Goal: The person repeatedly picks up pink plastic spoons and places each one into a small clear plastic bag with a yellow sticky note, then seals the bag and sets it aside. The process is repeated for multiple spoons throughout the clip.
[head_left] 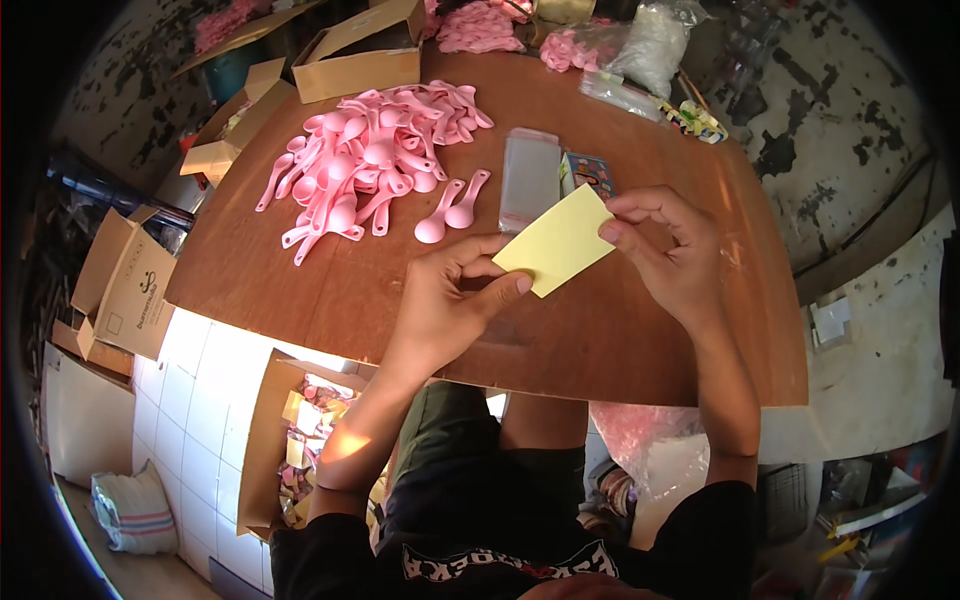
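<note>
1. The left hand (440,295) has the lower left end of a yellow card (555,245) pinched, with the thumb on its near face and fingers at the edge behind it.
2. The right hand (672,240) pinches the upper right corner of the same card between thumb and fingers, its grip closed down to the card's thickness.
3. The card is tilted, its right end higher in the view, and it is held between the two hands over the brown table (640,345).
4. Just beyond the card lie a stack of clear plastic bags (530,165) and, to its right, a small colourful box (588,172), partly hidden by the card.
5. Left of the bags, two pink spoons (455,212) lie side by side, near the left hand.
6. Further left, a large heap of pink spoons (375,150) spreads across the table.
7. A cardboard box (358,78) stands behind the heap, at the far side.
8. At the far right are a bulging clear bag (655,45) and pink pieces in plastic (575,48).
9. Below the near edge, an open carton (258,455) of small wrapped packets (303,430) sits beside the person's legs.
10. A white sack (135,508) rests at lower left, near the pale floor tiles (195,400).
</note>
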The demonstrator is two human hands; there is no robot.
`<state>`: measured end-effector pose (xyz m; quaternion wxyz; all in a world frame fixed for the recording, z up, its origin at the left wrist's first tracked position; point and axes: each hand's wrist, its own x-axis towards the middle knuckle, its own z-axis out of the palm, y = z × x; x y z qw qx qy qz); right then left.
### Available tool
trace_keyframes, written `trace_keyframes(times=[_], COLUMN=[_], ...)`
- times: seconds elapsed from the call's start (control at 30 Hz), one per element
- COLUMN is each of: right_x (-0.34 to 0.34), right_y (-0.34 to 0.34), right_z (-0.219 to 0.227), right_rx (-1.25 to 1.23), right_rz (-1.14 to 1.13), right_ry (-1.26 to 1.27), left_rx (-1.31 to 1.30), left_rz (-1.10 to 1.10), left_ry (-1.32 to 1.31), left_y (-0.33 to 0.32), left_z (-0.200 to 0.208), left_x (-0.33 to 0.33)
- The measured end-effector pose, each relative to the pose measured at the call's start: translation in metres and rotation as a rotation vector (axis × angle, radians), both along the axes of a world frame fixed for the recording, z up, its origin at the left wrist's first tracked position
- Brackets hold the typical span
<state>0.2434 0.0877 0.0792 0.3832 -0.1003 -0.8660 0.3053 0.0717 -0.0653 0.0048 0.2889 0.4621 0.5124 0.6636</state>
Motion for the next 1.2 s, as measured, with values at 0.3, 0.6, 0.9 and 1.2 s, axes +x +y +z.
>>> trace_keyframes(times=[0.3,0.6,0.9,1.2], right_x=[-0.005,-0.013,-0.037,-0.066], right_y=[-0.012,-0.02,-0.036,-0.012], right_z=[-0.012,0.001,0.023,0.001], right_rx=[-0.003,-0.203,-0.135,-0.323], right_rz=[0.257,0.349,0.159,0.57], right_ry=[-0.101,-0.382,-0.521,-0.447], left_rx=[0.004,0.162,0.262,0.051], left_rz=[0.0,0.172,0.227,0.141], left_ry=[-0.002,0.278,0.384,0.171], left_y=[-0.001,0.001,-0.002,-0.053], left_z=[0.009,0.017,0.024,-0.024], left_x=[0.01,0.009,-0.002,-0.013])
